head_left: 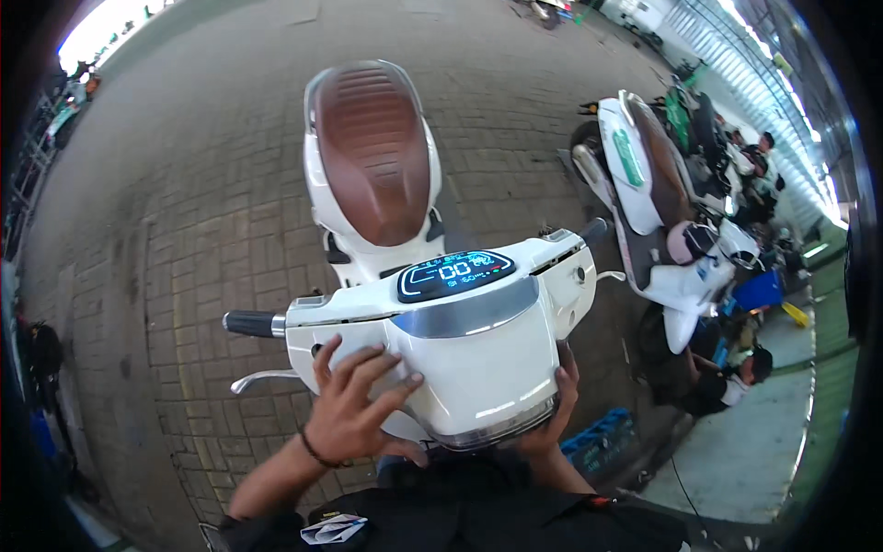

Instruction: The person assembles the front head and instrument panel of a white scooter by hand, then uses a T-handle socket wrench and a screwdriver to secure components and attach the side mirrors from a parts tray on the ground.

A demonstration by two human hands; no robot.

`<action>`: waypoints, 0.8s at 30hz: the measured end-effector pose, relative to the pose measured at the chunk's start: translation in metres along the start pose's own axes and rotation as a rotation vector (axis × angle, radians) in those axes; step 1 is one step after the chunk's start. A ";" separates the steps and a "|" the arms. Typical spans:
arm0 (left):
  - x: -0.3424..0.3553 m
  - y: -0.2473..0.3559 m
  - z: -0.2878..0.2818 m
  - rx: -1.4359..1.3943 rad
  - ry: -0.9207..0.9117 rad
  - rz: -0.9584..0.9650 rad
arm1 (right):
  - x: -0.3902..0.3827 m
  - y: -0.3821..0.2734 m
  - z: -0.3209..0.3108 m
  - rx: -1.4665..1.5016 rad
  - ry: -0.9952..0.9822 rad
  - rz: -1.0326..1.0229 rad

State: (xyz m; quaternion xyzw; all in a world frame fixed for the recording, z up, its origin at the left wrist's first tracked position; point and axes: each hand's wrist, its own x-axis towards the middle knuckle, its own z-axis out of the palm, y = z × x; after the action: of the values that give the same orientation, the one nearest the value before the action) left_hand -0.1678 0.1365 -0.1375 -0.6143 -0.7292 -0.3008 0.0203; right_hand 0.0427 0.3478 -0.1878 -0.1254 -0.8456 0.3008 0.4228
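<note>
In front of me stands a white electric scooter, its brown seat pointing away from me. Its glossy white headlight cover faces my body, below a lit dashboard display. Dark gaps run along the seam between this cover and the upper handlebar shell. My left hand has its fingers spread at the cover's left side, some fingertips against the white surface. Around the cover's lower right edge curls my right hand, its palm and thumb mostly hidden. Both handlebar grips, the left grip and the right grip, are untouched.
Brake levers jut out on both sides, the left lever near my left wrist. To the right, another white scooter stands close by, with a person low beside it. A blue bundle lies by my right forearm. Brick paving surrounds the scooter.
</note>
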 end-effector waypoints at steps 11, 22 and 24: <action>0.120 -0.079 -0.024 -0.419 -0.247 0.190 | 0.006 -0.017 -0.003 0.239 -0.044 0.223; 0.125 -0.102 -0.006 -0.630 -0.340 0.312 | 0.033 -0.032 0.016 0.397 0.172 0.583; 0.129 -0.098 -0.004 -0.634 -0.359 0.298 | 0.035 -0.034 0.017 0.368 0.146 0.532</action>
State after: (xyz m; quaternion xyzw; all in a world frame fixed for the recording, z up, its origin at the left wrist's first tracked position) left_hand -0.2896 0.2420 -0.1232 -0.7320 -0.4948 -0.3928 -0.2550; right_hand 0.0092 0.3301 -0.1528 -0.2848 -0.6821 0.5384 0.4046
